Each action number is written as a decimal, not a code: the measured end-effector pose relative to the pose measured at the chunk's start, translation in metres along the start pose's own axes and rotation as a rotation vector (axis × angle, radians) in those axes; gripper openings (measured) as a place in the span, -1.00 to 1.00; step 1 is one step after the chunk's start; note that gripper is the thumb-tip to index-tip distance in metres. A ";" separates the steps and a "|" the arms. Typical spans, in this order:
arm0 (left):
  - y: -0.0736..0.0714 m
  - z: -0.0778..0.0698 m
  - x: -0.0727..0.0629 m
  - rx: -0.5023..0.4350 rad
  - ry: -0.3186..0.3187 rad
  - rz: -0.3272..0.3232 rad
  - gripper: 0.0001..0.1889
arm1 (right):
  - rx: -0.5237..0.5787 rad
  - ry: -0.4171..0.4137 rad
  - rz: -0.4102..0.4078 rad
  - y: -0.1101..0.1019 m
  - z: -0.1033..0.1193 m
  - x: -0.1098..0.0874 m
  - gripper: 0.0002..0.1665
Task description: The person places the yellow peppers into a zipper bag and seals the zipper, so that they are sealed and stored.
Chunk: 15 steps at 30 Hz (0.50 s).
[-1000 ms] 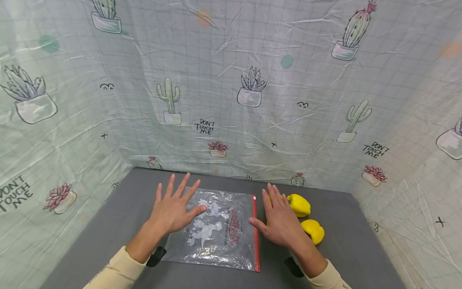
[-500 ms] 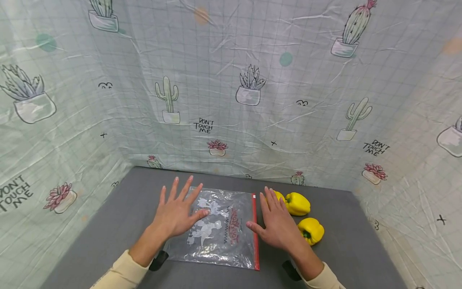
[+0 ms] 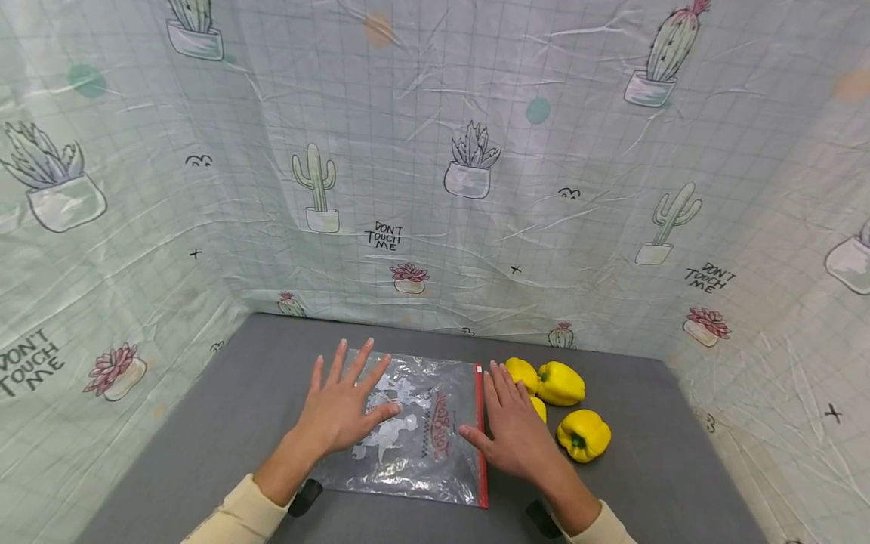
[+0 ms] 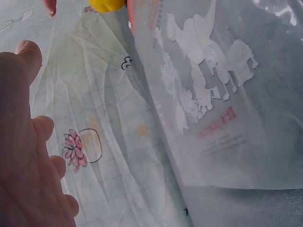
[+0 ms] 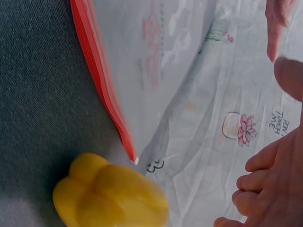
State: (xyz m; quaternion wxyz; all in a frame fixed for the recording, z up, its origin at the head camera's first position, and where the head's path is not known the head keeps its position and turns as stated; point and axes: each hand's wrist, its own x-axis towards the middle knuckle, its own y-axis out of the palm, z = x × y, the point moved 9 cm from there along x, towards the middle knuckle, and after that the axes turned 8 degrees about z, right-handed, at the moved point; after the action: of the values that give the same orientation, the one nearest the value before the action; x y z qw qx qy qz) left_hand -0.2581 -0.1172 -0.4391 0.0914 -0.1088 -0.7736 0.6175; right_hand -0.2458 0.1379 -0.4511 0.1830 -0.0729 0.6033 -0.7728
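Observation:
My left hand (image 3: 340, 414), fingers spread and straight, hovers above the left part of a clear plastic zip bag (image 3: 408, 480). The bag lies flat, printed with white shapes and red lettering, and a red zip strip (image 3: 483, 453) runs down its right edge. Over that strip my right hand (image 3: 514, 432) is held with straight fingers close together and the thumb out to the left. Several yellow bell peppers (image 3: 584, 436) sit just right of this hand, which partly hides one of them (image 3: 539, 409). Both hands hold nothing. In the right wrist view, a pepper (image 5: 111, 194) stands near the zip strip's end.
The grey table (image 3: 224, 400) is enclosed at the back and sides by a pale cloth (image 3: 421, 166) printed with cacti. Black wrist straps (image 3: 306, 499) sit at both cuffs.
The left hand has drifted right and a little toward the person. The right hand has shifted left, uncovering more of the peppers. Bag and peppers stay in place.

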 end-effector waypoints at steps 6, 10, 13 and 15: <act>0.007 0.000 0.001 0.000 0.009 0.002 -0.13 | -0.009 -0.016 0.003 0.008 0.002 0.002 0.11; 0.015 -0.001 0.002 0.003 0.012 0.016 -0.14 | -0.006 -0.023 0.010 0.013 0.002 0.003 0.09; 0.023 -0.002 0.003 0.000 0.013 0.030 -0.14 | 0.008 -0.030 0.020 0.017 0.003 0.002 0.07; 0.029 -0.002 0.003 0.003 0.011 0.040 -0.14 | 0.014 -0.035 0.029 0.021 0.004 0.003 0.06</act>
State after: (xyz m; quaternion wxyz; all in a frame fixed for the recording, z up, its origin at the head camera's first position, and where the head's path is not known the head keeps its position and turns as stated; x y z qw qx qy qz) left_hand -0.2592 -0.1080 -0.4667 0.0833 -0.1274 -0.7699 0.6197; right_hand -0.2430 0.1291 -0.4706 0.2050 -0.0762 0.5954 -0.7731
